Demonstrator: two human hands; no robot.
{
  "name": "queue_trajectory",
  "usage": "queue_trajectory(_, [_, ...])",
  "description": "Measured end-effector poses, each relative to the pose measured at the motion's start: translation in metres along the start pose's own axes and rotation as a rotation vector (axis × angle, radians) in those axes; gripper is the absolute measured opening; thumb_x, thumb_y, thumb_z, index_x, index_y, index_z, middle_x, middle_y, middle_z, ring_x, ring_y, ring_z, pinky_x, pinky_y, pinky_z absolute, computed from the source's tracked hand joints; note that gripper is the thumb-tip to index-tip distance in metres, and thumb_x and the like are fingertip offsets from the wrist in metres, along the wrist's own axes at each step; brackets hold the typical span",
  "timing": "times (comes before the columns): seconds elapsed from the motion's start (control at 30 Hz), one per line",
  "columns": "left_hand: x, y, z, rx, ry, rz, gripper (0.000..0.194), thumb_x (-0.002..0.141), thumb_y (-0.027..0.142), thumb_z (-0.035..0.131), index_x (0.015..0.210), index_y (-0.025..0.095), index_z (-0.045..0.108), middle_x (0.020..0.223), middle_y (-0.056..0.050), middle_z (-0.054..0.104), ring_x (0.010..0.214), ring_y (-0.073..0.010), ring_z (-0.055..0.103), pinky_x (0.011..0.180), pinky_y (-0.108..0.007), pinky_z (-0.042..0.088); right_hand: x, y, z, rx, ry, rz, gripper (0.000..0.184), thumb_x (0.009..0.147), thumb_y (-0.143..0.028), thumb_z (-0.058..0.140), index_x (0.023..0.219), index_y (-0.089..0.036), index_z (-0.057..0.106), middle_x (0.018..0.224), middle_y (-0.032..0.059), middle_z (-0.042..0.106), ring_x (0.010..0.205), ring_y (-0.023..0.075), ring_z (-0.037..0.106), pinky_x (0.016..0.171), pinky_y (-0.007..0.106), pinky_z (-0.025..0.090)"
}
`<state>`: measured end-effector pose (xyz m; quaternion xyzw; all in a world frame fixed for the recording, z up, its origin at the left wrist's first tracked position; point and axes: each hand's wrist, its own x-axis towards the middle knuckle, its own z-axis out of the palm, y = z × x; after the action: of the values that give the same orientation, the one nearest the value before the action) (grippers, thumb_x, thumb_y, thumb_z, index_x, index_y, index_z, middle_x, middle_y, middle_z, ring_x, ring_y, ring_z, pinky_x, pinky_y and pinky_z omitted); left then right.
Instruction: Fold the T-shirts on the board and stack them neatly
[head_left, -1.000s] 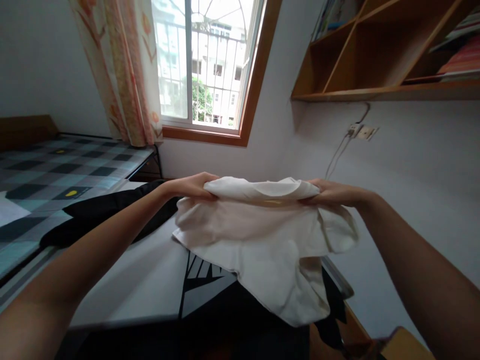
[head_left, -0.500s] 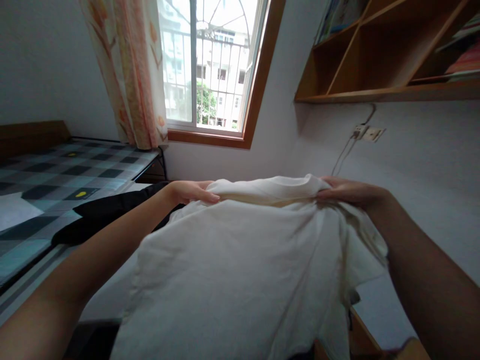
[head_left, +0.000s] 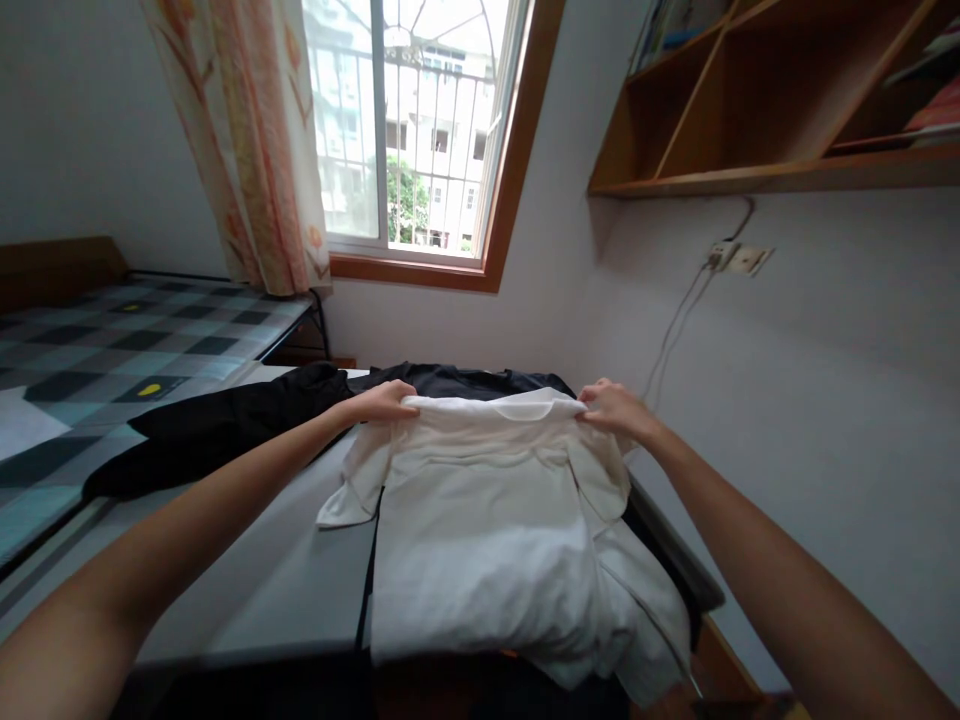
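A white T-shirt [head_left: 480, 540] is stretched between my two hands, its collar edge at the far side. My left hand [head_left: 384, 402] pinches the top edge near the left shoulder. At the opposite shoulder, my right hand [head_left: 611, 408] grips the same edge. The shirt's body lies over a white table [head_left: 270, 570], and its lower end hangs over the near edge. One sleeve spreads out on the left; the right side is bunched in folds. Behind the collar lies a dark garment [head_left: 465, 380], partly hidden by the shirt.
Black clothing [head_left: 225, 425] lies left of my left forearm, beside a bed with a checked cover [head_left: 202, 325]. A wooden shelf [head_left: 750, 175] hangs on the right wall above a socket with cables [head_left: 724, 255]. A curtain [head_left: 262, 150] hangs by the barred window [head_left: 435, 140].
Both hands have moved lower and closer together, bringing the T-shirt down onto the table. The dark garment behind it has come into view.
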<state>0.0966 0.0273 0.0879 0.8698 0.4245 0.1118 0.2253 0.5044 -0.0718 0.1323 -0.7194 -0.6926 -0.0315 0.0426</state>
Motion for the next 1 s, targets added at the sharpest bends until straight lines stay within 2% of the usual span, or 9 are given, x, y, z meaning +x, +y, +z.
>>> queue_trajectory(0.17, [-0.009, 0.023, -0.012, 0.267, 0.283, -0.197, 0.023, 0.079, 0.032, 0.052, 0.087, 0.023, 0.071, 0.089, -0.006, 0.068, 0.086, -0.0239, 0.062, 0.07, -0.029, 0.043, -0.009, -0.011, -0.012, 0.116, 0.256, 0.208, 0.016, 0.081, -0.035, 0.061, 0.09, -0.022, 0.062, 0.095, 0.0088, 0.066, 0.081, 0.0216, 0.064, 0.064, 0.028, 0.046])
queue_trajectory(0.27, [-0.019, 0.035, -0.017, 0.415, 0.517, -0.175, 0.025, 0.081, 0.024, 0.051, 0.092, 0.024, 0.074, 0.107, -0.01, 0.064, 0.101, -0.0271, 0.059, 0.081, -0.034, 0.045, -0.013, -0.018, -0.013, 0.496, 0.214, 0.258, 0.019, 0.082, -0.03, 0.059, 0.098, -0.021, 0.056, 0.085, 0.0061, 0.065, 0.06, 0.016, 0.064, 0.055, 0.026, 0.047])
queue_trajectory(0.33, [-0.026, 0.043, -0.022, 0.473, 0.552, -0.191, 0.026, 0.083, 0.024, 0.051, 0.094, 0.023, 0.074, 0.111, -0.011, 0.061, 0.099, -0.0272, 0.061, 0.081, -0.035, 0.046, -0.013, -0.02, -0.012, 0.75, 0.156, 0.301, 0.03, 0.079, -0.029, 0.062, 0.106, -0.02, 0.053, 0.083, 0.0039, 0.063, 0.05, 0.0128, 0.06, 0.048, 0.025, 0.048])
queue_trajectory(0.47, [-0.033, 0.054, -0.026, 0.479, 0.281, -0.25, 0.024, 0.079, 0.032, 0.06, 0.097, 0.025, 0.075, 0.113, -0.01, 0.061, 0.091, -0.0274, 0.065, 0.074, -0.033, 0.047, -0.013, -0.018, -0.006, 0.861, 0.031, 0.297, 0.046, 0.067, -0.025, 0.07, 0.11, -0.015, 0.058, 0.071, -0.0004, 0.058, 0.044, 0.0083, 0.051, 0.043, 0.023, 0.044])
queue_trajectory(0.63, [-0.03, 0.063, -0.005, 0.303, -0.145, -0.147, 0.043, 0.072, 0.057, 0.067, 0.098, 0.024, 0.075, 0.106, -0.01, 0.069, 0.091, -0.0277, 0.066, 0.07, -0.028, 0.045, -0.018, -0.015, 0.009, 0.629, -0.439, 0.04, 0.035, 0.059, -0.04, 0.075, 0.082, -0.014, 0.071, 0.056, -0.0025, 0.055, 0.05, 0.0088, 0.046, 0.045, 0.02, 0.037])
queue_trajectory(0.73, [-0.027, 0.068, 0.015, 0.246, -0.162, -0.112, 0.051, 0.077, 0.058, 0.06, 0.109, 0.019, 0.071, 0.097, -0.011, 0.073, 0.085, -0.0256, 0.068, 0.066, -0.027, 0.045, -0.021, -0.014, 0.016, 0.56, -0.618, -0.008, 0.046, 0.059, -0.059, 0.071, 0.073, -0.015, 0.07, 0.058, -0.0003, 0.057, 0.054, 0.0104, 0.048, 0.048, 0.021, 0.038])
queue_trajectory(0.8, [-0.025, 0.069, 0.027, 0.218, -0.154, -0.131, 0.052, 0.08, 0.054, 0.058, 0.115, 0.016, 0.067, 0.09, -0.011, 0.074, 0.073, -0.0233, 0.069, 0.062, -0.027, 0.044, -0.022, -0.01, 0.017, 0.543, -0.619, 0.012, 0.051, 0.062, -0.066, 0.065, 0.07, -0.015, 0.069, 0.056, 0.0006, 0.056, 0.053, 0.0112, 0.048, 0.05, 0.023, 0.039])
queue_trajectory(0.9, [-0.021, 0.064, 0.039, 0.16, -0.23, -0.188, 0.038, 0.082, 0.047, 0.055, 0.097, 0.015, 0.07, 0.068, -0.008, 0.072, 0.056, -0.0204, 0.066, 0.056, -0.026, 0.044, -0.021, -0.004, 0.02, 0.475, -0.558, -0.001, 0.041, 0.06, -0.057, 0.068, 0.067, -0.016, 0.069, 0.057, 0.0001, 0.056, 0.056, 0.0131, 0.05, 0.052, 0.024, 0.038])
queue_trajectory(1.0, [-0.019, 0.053, 0.049, 0.094, -0.16, -0.243, 0.026, 0.075, 0.041, 0.064, 0.084, 0.018, 0.068, 0.057, -0.004, 0.068, 0.054, -0.02, 0.066, 0.055, -0.025, 0.044, -0.021, -0.001, 0.025, 0.396, -0.489, 0.046, 0.027, 0.056, -0.037, 0.072, 0.073, -0.016, 0.071, 0.064, 0.0005, 0.063, 0.064, 0.0164, 0.057, 0.056, 0.024, 0.041])
